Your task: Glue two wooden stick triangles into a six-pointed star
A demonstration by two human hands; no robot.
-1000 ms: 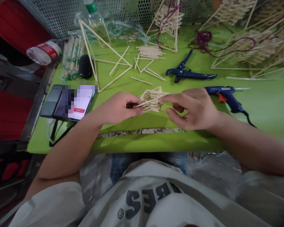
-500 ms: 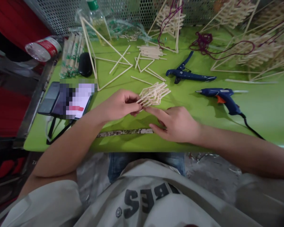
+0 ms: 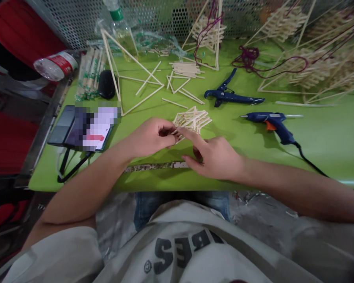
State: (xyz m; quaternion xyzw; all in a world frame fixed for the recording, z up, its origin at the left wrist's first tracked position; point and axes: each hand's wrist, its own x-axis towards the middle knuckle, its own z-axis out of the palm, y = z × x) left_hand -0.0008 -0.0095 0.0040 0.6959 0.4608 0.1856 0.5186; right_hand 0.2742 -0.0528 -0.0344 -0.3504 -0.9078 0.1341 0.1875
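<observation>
A small lattice of pale wooden sticks [image 3: 193,119] stands before me on the green table. My left hand [image 3: 153,137] pinches its left end between thumb and fingers. The index finger of my right hand [image 3: 216,157] reaches out and touches the lattice close to my left fingertips; its thumb is held apart and its other fingers are curled beneath. Whether the right hand grips anything is not visible; it seems to hold nothing. Behind the lattice lie a loose stick [image 3: 174,103] and small stick triangles [image 3: 178,83].
Right of my hands lie a blue cutter [image 3: 233,96] and a blue glue gun [image 3: 271,118] with its cable. Phones [image 3: 102,125] and a black mouse [image 3: 106,84] are at left. A large stick frame [image 3: 141,98], bottles and purple string [image 3: 247,57] stand farther back.
My right index finger has moved up slightly, from the lattice's lower edge onto its left end. My left hand keeps its pinch. The whole view has shifted a little.
</observation>
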